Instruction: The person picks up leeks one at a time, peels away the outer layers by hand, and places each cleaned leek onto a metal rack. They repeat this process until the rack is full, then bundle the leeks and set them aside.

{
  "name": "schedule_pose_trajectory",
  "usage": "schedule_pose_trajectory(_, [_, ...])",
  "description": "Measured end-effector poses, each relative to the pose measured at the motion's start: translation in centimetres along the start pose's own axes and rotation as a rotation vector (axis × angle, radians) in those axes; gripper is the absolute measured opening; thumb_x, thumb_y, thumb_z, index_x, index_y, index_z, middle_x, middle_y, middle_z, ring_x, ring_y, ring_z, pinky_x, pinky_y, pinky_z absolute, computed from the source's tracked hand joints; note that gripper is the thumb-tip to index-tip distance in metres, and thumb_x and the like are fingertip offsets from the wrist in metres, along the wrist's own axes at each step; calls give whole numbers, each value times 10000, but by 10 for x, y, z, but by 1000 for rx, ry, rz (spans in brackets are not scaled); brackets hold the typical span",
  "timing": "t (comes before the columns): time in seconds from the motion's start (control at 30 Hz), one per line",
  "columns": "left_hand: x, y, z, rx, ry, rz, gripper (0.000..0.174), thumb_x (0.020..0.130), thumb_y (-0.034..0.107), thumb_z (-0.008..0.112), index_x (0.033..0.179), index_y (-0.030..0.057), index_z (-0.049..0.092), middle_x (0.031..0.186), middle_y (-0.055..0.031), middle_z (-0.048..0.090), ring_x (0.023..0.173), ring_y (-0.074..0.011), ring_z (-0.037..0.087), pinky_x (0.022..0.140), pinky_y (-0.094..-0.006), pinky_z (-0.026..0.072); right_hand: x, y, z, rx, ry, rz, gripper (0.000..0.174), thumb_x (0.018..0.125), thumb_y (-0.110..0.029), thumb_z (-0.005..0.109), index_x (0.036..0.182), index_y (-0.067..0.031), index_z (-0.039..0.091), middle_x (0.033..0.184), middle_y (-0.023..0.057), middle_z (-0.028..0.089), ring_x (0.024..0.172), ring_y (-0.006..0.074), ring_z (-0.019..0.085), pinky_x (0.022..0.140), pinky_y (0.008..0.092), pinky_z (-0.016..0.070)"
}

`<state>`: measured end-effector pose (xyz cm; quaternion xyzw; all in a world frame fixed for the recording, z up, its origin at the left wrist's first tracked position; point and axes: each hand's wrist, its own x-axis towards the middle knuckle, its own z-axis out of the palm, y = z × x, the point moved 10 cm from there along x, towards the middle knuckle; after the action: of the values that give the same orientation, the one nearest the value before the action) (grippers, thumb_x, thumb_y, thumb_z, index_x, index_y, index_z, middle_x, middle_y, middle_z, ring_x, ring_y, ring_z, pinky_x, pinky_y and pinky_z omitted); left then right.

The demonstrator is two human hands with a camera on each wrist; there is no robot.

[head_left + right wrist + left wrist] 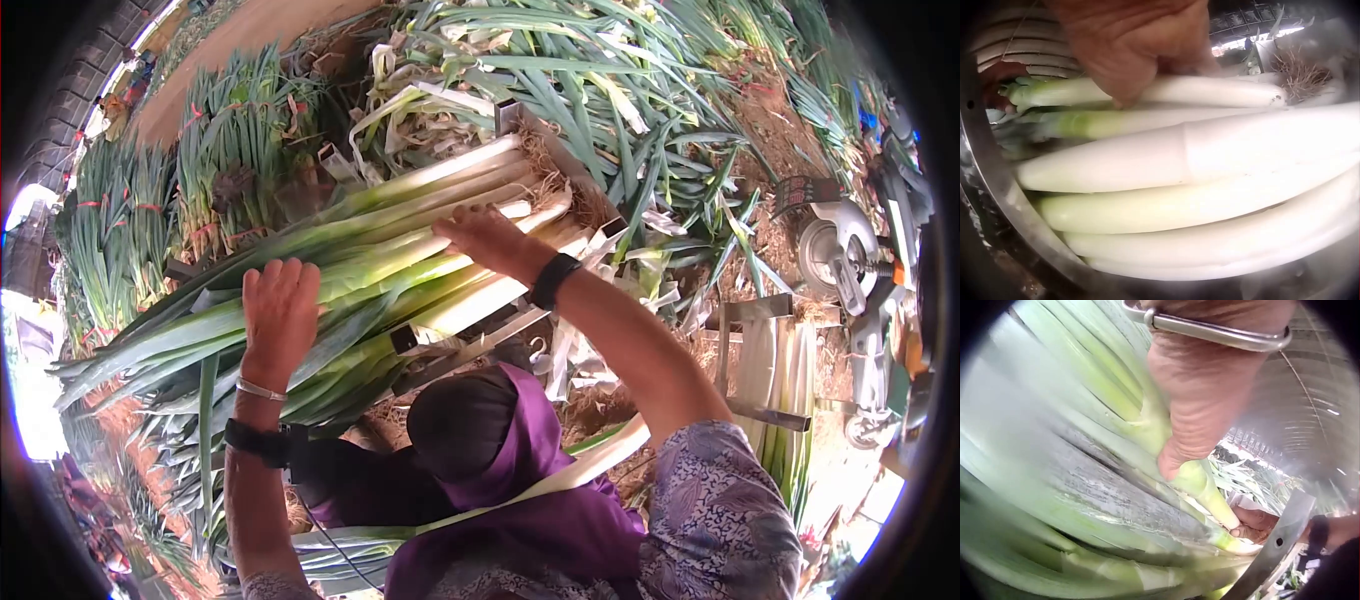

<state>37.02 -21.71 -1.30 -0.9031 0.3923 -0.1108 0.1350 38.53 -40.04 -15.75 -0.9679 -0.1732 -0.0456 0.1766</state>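
Long leeks (pixel 400 225) lie side by side in a metal frame (pixel 575 170), white root ends at the upper right and green leaves at the lower left. My left hand (pixel 280 315) rests on the leaves, fingers close together and fairly straight; its thumb side touches a stalk in the left wrist view (pixel 1200 394). My right hand (pixel 490 240) lies over the pale stalks near the roots. In the right wrist view, that hand (pixel 1141 50) grips a white leek (pixel 1229 91), thumb in front; its other fingertips are hidden.
Tied leek bundles (pixel 235 140) stand at the upper left. Loose leaves (pixel 600 80) are heaped beyond the frame. At the right are a second metal holder with leeks (pixel 790 370) and a saw-like tool (pixel 840 250). One leek (pixel 590 460) lies near the person's body.
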Motion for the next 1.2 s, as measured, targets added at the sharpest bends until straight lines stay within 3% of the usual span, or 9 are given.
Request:
schedule_pose_trajectory(0.13, [30, 41, 4, -88, 150, 110, 385, 643, 216, 775, 907, 100, 519, 855, -61, 475, 870, -249, 479, 754, -389, 341, -20, 50, -27, 35, 98, -35, 373, 819, -148, 674, 1172, -143, 557, 927, 116, 585, 952, 303, 584, 839, 458, 464])
schedule_pose_trajectory(0.33, [43, 39, 24, -194, 40, 175, 340, 665, 222, 749, 872, 103, 506, 840, -62, 470, 852, -249, 476, 752, -389, 342, -17, 55, -18, 81, -100, -40, 380, 870, -220, 645, 1228, -131, 556, 942, 144, 579, 909, 334, 569, 858, 443, 453])
schedule_pose_trajectory(0.37, [44, 38, 26, -204, 42, 183, 335, 671, 225, 748, 859, 103, 499, 840, -65, 469, 853, -251, 477, 754, -390, 342, -14, 61, -9, 22, -352, 90, 371, 916, -295, 588, 1242, -122, 548, 994, 151, 576, 958, 350, 569, 859, 443, 458])
schedule_pose_trajectory(0.47, [45, 37, 31, -195, 14, 178, 340, 673, 236, 754, 857, 105, 500, 842, -60, 472, 855, -248, 481, 757, -392, 343, 28, 22, -55, -58, -29, -180, 356, 928, -358, 544, 1212, -143, 553, 1029, 141, 575, 942, 331, 607, 764, 443, 512])
schedule_pose_trajectory(0.6, [48, 30, 42, -170, -8, 169, 357, 664, 263, 768, 867, 118, 513, 847, -35, 482, 861, -225, 489, 766, -391, 344, 83, -20, -64, 198, 193, -169, 610, 903, -622, 451, 1220, -110, 549, 1178, 138, 583, 1049, 343, 584, 858, 484, 485])
schedule_pose_trajectory(0.67, [51, 25, 40, -142, 91, 157, 362, 653, 257, 770, 876, 123, 519, 851, -29, 483, 864, -219, 487, 766, -391, 343, 75, -50, -26, 171, -190, -236, 519, 942, -496, 482, 1215, -60, 549, 1218, 151, 573, 1104, 322, 562, 919, 444, 462])
schedule_pose_trajectory(0.93, [24, 49, -6, 90, 379, 120, 316, 703, 221, 666, 987, 110, 581, 975, -28, 533, 968, -206, 484, 843, -401, 361, 55, -46, -26, 453, 120, -231, 321, 907, -387, 572, 958, -71, 567, 879, 138, 608, 883, 358, 592, 748, 461, 466])
schedule_pose_trajectory(1.03, [-5, 49, 40, -258, 118, 42, 528, 654, 252, 744, 1116, 82, 551, 1117, -74, 536, 1045, -244, 479, 865, -409, 356, 51, -48, -48, 495, 250, -245, 272, 886, -270, 634, 988, -22, 586, 837, 152, 570, 799, 351, 571, 703, 429, 461])
schedule_pose_trajectory(1.2, [-13, 45, 47, -353, 126, -98, 433, 643, 275, 726, 1003, 95, 563, 932, -53, 492, 901, -248, 456, 818, -421, 354, 54, -45, -80, 585, 264, -222, 235, 873, -200, 649, 982, 1, 599, 761, 153, 557, 726, 326, 560, 668, 387, 454])
